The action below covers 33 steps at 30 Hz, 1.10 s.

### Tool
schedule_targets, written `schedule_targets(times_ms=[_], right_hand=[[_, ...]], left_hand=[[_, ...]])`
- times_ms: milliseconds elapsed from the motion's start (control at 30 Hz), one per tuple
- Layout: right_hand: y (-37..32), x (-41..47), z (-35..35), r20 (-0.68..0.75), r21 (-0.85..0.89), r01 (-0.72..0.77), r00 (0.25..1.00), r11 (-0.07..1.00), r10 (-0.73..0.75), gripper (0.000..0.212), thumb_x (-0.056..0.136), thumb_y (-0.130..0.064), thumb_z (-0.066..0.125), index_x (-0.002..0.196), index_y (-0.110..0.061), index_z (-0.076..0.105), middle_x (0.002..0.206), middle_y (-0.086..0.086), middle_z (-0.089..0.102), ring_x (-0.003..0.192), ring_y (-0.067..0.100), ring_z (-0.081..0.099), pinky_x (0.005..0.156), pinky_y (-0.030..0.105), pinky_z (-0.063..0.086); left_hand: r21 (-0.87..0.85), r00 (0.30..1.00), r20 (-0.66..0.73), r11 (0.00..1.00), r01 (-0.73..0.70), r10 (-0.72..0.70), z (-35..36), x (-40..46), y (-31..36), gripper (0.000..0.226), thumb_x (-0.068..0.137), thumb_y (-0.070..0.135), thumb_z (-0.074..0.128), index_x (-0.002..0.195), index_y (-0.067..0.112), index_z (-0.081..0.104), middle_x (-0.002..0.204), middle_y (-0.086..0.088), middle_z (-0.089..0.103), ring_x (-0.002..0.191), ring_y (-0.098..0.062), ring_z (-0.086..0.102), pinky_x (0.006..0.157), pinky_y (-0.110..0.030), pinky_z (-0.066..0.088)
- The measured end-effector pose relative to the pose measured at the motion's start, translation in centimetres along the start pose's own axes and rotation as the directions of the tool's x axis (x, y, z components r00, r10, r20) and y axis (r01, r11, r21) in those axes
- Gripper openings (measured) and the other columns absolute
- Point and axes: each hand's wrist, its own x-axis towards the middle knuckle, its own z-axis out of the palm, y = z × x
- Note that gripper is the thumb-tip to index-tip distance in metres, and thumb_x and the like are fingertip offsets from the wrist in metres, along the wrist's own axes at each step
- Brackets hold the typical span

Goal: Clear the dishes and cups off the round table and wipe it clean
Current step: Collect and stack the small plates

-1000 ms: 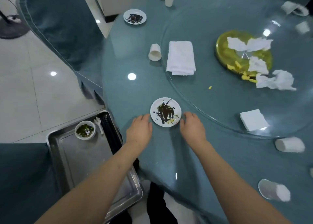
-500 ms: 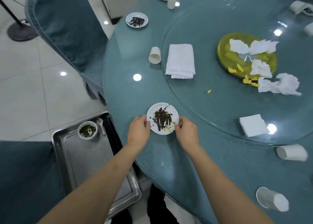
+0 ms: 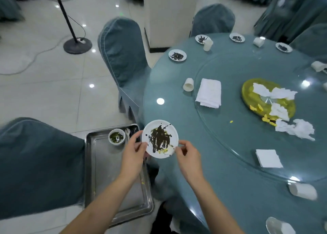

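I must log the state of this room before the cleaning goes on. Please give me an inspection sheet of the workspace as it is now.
Surface: round table with blue-green cover and glass turntable.
Job's things: dirty plate held at the table edge; four more small dirty plates at the far side; yellow dish on the turntable; paper cups lying about; metal tray beside the table, holding a small bowl and a spoon.
Clutter: crumpled tissues, folded white cloth, napkin, yellow food scraps.
Hands: left hand and right hand pinch the plate's rim.
Cables: cord running over the floor from a stand base.
Surroundings: covered chairs, tiled floor, white pillar.
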Motion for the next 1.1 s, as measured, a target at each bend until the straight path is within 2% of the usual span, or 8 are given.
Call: schedule_targets(times_ms=[133,267,467,533,633,767,967,1100], right_hand=[[-4.7,-3.8,3.7,0.113,-0.082,0.133,0.986,0.988,-0.124,0.014,0.097,-0.022,0.062,0.108,-0.023,0.070,0.085,-0.010,0.071,0.079,0.005,0.065,0.077,0.029,0.052],[-9.1,-8.8,9.0,0.193,-0.222,0.277,0.952,0.935,-0.237,0.014,0.098,-0.026,0.060,0.108,-0.026,0.069,0.088,-0.015,0.068,0.084,0.010,0.065,0.082,0.032,0.054],[-15.4,-20.4,21.7,0.292,-0.385,0.523,0.851,0.761,-0.437,0.022,0.100,-0.033,0.056,0.118,-0.027,0.066,0.109,-0.010,0.066,0.095,0.011,0.062,0.084,0.035,0.052],[-17.5,-23.1,25.9,0.378,-0.401,0.592,0.802,0.698,-0.463,0.025,0.100,-0.037,0.055,0.121,-0.028,0.065,0.116,-0.010,0.064,0.101,0.013,0.062,0.085,0.036,0.052],[-20.3,-25.8,31.1,0.442,-0.396,0.624,0.772,0.674,-0.456,0.026,0.098,-0.041,0.055,0.122,-0.033,0.063,0.121,-0.012,0.064,0.105,0.012,0.062,0.089,0.039,0.053],[-24.1,-28.0,36.6,0.486,-0.388,0.670,0.733,0.633,-0.476,0.024,0.097,-0.033,0.060,0.120,-0.026,0.067,0.113,-0.007,0.067,0.103,0.017,0.062,0.091,0.039,0.051],[-29.3,-27.1,45.9,0.526,-0.381,0.698,0.703,0.606,-0.478,0.028,0.102,-0.034,0.054,0.126,-0.022,0.063,0.119,-0.003,0.063,0.108,0.019,0.060,0.090,0.040,0.052],[-33.2,-23.6,55.3,0.502,-0.320,0.667,0.722,0.673,-0.476,0.027,0.102,-0.035,0.052,0.125,-0.026,0.063,0.121,-0.007,0.062,0.109,0.016,0.060,0.091,0.039,0.052]], left_hand=[[-0.092,0.996,-0.084,0.995,-0.045,0.038,-7.9,-3.9,1.8,0.044,0.100,-0.003,0.053,0.136,0.022,0.057,0.099,-0.016,0.076,0.101,-0.028,0.073,0.083,-0.042,0.063],[-0.178,0.979,-0.191,0.978,-0.106,0.071,-17.7,-8.6,2.6,0.042,0.100,-0.003,0.054,0.134,0.021,0.058,0.101,-0.010,0.078,0.098,-0.020,0.074,0.077,-0.033,0.063],[-0.247,0.926,-0.376,0.961,-0.122,0.021,-36.9,-17.3,-0.3,0.039,0.100,0.003,0.058,0.125,0.033,0.062,0.092,-0.007,0.079,0.093,-0.023,0.075,0.083,-0.041,0.062],[-0.276,0.888,-0.459,0.954,-0.121,-0.020,-42.6,-19.6,-1.3,0.038,0.099,0.005,0.059,0.129,0.028,0.063,0.093,-0.005,0.079,0.094,-0.026,0.075,0.086,-0.045,0.062],[-0.335,0.824,-0.561,0.933,-0.130,-0.086,-49.6,-21.8,-1.9,0.040,0.099,0.006,0.059,0.136,0.021,0.060,0.096,-0.007,0.078,0.093,-0.028,0.075,0.087,-0.041,0.062],[-0.411,0.770,-0.613,0.903,-0.123,-0.174,-55.6,-22.5,-2.3,0.040,0.098,0.007,0.060,0.133,0.026,0.062,0.097,-0.005,0.078,0.091,-0.028,0.075,0.082,-0.035,0.063],[-0.428,0.776,-0.593,0.900,-0.078,-0.215,-64.6,-18.2,-0.6,0.041,0.099,0.006,0.060,0.135,0.026,0.061,0.100,-0.013,0.077,0.085,-0.021,0.076,0.084,-0.038,0.063],[-0.355,0.784,-0.591,0.934,-0.042,-0.190,-72.3,-12.8,1.5,0.038,0.101,0.008,0.058,0.133,0.027,0.061,0.099,-0.013,0.078,0.084,-0.024,0.075,0.086,-0.038,0.062]])
